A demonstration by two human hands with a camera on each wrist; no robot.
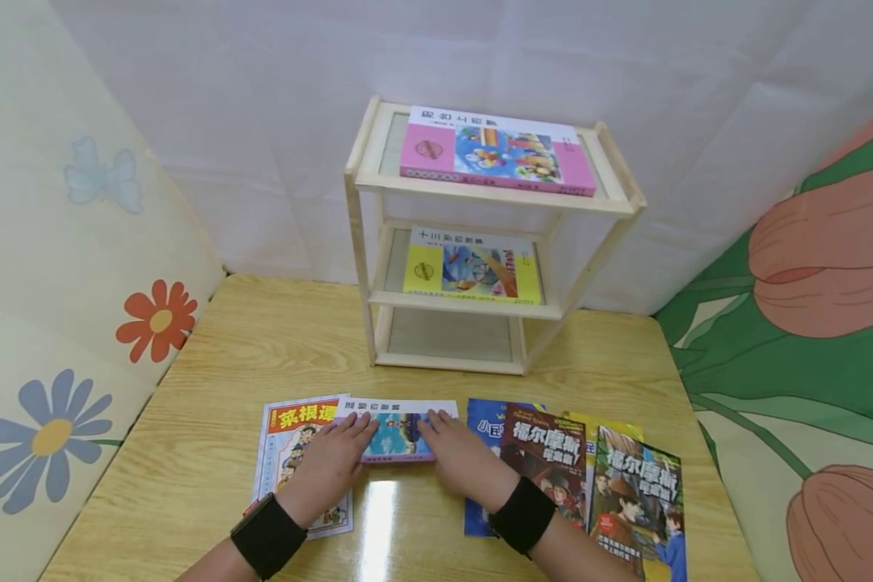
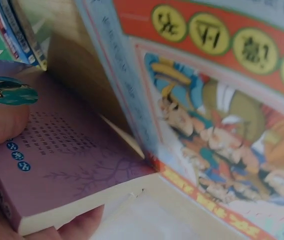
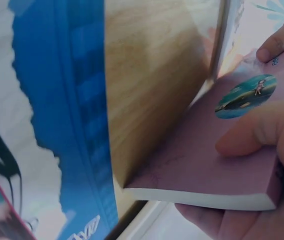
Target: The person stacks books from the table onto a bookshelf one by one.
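Observation:
A thick book point(image 1: 394, 436) with a white-and-blue picture cover lies across the middle front of the table in the head view. My left hand point(image 1: 331, 467) grips its left end and my right hand point(image 1: 471, 459) its right end. In the left wrist view the left thumb point(image 2: 7, 122) presses the book's purple cover point(image 2: 82, 150), fingers round the opposite side. The right thumb point(image 3: 252, 132) rests on that same purple face in the right wrist view, with fingers behind the book. Partly under the left forearm is a comic-style book point(image 1: 269, 461) with a red title band.
Behind stands a three-tier wooden shelf point(image 1: 451, 361). A pink book point(image 1: 498, 153) lies on its top tier, a yellow book point(image 1: 473, 271) on the middle one. Right of my hands, a blue book point(image 1: 480, 412), a brown book point(image 1: 546, 453) and a dark-green book point(image 1: 643, 501) overlap.

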